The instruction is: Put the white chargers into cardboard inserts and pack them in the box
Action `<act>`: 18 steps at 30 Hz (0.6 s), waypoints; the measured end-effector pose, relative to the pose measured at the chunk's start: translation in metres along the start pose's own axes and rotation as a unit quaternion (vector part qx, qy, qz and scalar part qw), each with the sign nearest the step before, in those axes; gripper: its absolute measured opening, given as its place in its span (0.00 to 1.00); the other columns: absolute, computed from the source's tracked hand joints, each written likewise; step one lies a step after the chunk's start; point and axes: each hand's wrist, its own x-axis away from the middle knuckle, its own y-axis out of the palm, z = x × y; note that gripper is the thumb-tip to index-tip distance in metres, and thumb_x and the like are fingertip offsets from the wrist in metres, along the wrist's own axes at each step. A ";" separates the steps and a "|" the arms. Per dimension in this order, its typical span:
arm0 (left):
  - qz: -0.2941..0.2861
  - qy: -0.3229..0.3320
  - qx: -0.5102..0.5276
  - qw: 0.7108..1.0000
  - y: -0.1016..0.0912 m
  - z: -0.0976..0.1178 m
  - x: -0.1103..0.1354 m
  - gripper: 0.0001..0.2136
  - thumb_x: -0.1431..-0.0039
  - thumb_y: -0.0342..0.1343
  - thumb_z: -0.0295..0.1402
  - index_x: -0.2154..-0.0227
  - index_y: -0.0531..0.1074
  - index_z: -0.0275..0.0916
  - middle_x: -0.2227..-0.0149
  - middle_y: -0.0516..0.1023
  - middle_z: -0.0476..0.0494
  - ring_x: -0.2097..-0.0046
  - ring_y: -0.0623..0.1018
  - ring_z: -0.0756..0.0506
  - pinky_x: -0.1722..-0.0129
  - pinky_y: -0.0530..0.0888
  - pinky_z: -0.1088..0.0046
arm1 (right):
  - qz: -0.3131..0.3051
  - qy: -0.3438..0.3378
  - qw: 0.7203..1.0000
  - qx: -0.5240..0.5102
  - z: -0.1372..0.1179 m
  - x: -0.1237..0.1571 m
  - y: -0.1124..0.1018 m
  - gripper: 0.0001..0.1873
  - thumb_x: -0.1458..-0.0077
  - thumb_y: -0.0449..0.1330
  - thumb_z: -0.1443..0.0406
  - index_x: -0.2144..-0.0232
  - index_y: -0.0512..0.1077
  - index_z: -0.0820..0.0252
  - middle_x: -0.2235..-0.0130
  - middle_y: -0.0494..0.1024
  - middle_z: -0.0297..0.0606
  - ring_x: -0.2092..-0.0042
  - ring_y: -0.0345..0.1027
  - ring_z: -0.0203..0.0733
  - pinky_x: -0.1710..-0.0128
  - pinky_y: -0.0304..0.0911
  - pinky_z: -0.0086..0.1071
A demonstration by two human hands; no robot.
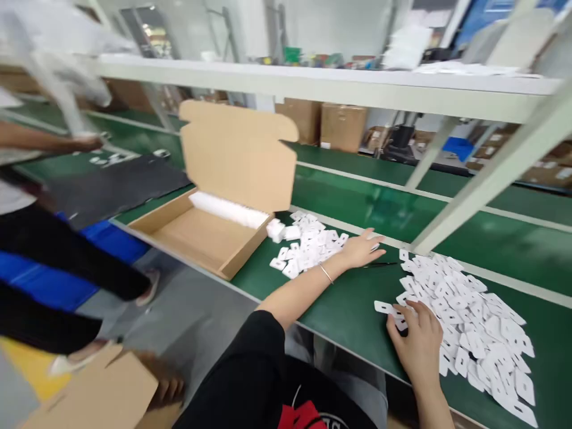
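Note:
My left hand (361, 250) reaches out over the green work surface (344, 304), with a small white piece (375, 246) between its fingers and thumb. Beneath and beside that wrist spreads a loose pile of flat white slotted pieces (313, 245). Lower right, my right hand (419, 336) arches palm down, thumb and fingers apart, around a few white slotted pieces (383, 307) at the edge of a larger pile (473, 322). Whether its fingertips touch them is hard to see. A thin black tool (379, 264) lies between the hands.
An open cardboard box (214, 265) stands left, a white row (227, 208) along its back wall. Small white blocks (276, 230) sit beside it. A slanted shelf post (491, 161) rises behind the larger pile. Another person (49, 250) stands at far left.

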 end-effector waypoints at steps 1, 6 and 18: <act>0.048 0.006 0.043 0.998 -0.003 0.007 0.021 0.24 0.25 0.48 0.47 0.31 0.66 0.46 0.29 0.63 0.36 0.45 0.82 0.40 0.45 0.79 0.64 | 0.010 -0.011 1.000 0.000 0.002 -0.002 0.000 0.11 0.32 0.60 0.60 0.58 0.78 0.60 0.53 0.78 0.50 0.46 0.73 0.62 0.46 0.66 0.52; 0.263 0.119 0.203 0.936 0.012 0.020 0.169 0.15 0.28 0.50 0.35 0.45 0.76 0.43 0.41 0.76 0.39 0.58 0.83 0.49 0.57 0.81 0.74 | 0.050 -0.056 0.997 0.012 0.014 -0.010 0.004 0.08 0.37 0.63 0.62 0.60 0.80 0.61 0.55 0.80 0.49 0.54 0.76 0.58 0.51 0.68 0.47; 0.326 -0.454 0.290 0.777 0.117 -0.175 0.359 0.08 0.28 0.52 0.30 0.60 0.76 0.35 0.64 0.78 0.45 0.64 0.79 0.47 0.59 0.79 0.65 | 0.024 -0.063 0.998 -0.016 -0.036 -0.002 -0.012 0.10 0.36 0.59 0.62 0.60 0.79 0.61 0.59 0.80 0.51 0.57 0.77 0.60 0.55 0.69 0.50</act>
